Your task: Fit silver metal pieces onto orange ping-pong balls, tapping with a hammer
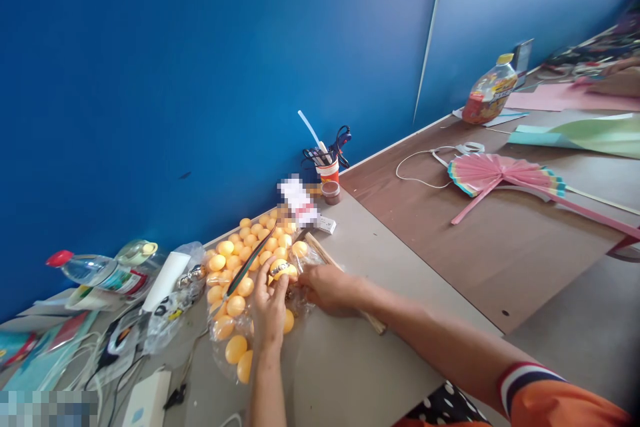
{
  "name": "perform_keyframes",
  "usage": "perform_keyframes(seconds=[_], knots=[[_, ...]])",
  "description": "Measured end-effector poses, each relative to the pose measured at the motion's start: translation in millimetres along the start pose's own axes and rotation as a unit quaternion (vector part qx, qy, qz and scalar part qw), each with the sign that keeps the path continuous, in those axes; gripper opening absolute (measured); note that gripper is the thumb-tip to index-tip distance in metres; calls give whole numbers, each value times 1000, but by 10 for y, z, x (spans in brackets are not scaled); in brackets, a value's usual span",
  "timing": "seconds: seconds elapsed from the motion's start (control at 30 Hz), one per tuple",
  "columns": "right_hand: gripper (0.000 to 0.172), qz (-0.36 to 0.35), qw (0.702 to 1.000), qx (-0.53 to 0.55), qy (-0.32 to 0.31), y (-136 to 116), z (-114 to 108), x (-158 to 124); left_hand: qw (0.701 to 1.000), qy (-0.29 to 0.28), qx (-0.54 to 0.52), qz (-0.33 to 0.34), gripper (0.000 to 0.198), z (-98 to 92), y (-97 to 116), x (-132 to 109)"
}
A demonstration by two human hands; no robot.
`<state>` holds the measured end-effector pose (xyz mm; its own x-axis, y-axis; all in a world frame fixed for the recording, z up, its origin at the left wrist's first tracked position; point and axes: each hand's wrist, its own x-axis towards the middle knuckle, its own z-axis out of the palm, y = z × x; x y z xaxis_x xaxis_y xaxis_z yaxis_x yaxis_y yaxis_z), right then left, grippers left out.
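My left hand (270, 300) is closed around an orange ping-pong ball (283, 269), gripping it between thumb and fingers. A small silvery piece shows on the ball's face. My right hand (327, 288) is just to the right of it, fingers curled over a clear plastic bag (313, 257). What those fingers hold is hidden. Under and behind my left hand lies a large clear bag of orange ping-pong balls (236, 306), with a dark strap-like strip (250, 263) across it. Wooden sticks (323, 248) run beneath my right wrist.
A cup of pens and tools (327, 170) stands by the blue wall, with a small lidded tub (331, 193) before it. Plastic bottles (100, 271), cables and a white power strip (147, 400) crowd the left. Rightward lie a pink paper fan (500, 173), a drink bottle (490, 90) and another person's hand (617, 80).
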<state>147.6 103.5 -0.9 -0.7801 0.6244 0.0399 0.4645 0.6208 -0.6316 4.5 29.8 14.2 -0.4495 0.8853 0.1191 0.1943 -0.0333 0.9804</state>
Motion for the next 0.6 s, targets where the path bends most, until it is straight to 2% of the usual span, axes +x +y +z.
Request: perform_keyframes(seconds=[0.07,0.17,0.37,0.6], knots=[[19,-15,997,-73,-27,-47,47,-52,1000,-6,-10,-7,66,6,6,-3],[21,-21,993,-107,-48,-91,51,-77,1000,-17,-15,-9,68,17,8,-3],[18,8,994,-72,-81,-97,-76,-29,1000,-4,-15,-18,68,19,9,-3],[26,21,995,-45,-84,-104,-171,-37,999,-9,-21,-24,69,-3,27,-9]])
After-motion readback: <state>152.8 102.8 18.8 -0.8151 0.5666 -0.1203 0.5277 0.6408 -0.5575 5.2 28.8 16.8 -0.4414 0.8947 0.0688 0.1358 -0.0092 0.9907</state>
